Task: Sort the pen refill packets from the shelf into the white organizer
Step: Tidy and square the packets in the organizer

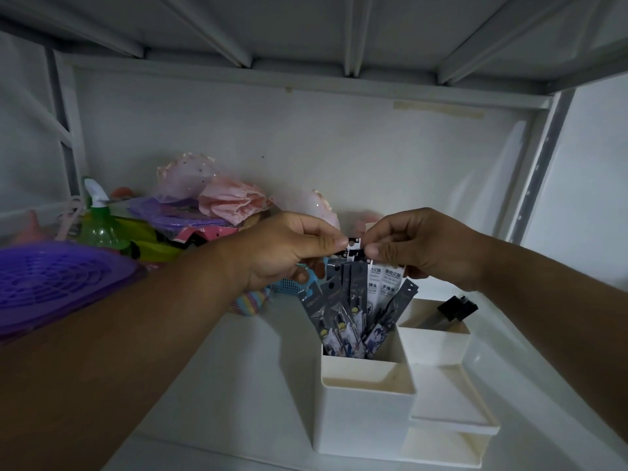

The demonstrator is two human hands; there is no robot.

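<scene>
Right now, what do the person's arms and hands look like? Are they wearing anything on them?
Both forearms are bare as far as the view shows, with no sleeves in sight. The left hand and the right hand wear no gloves, and I see no rings, watch or bracelets on them. The light is dim, so small details could be missed.

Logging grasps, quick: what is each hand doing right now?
Left hand: pinches the tops of the pen refill packets standing in the white organizer.
Right hand: pinches the same packet tops.
</scene>
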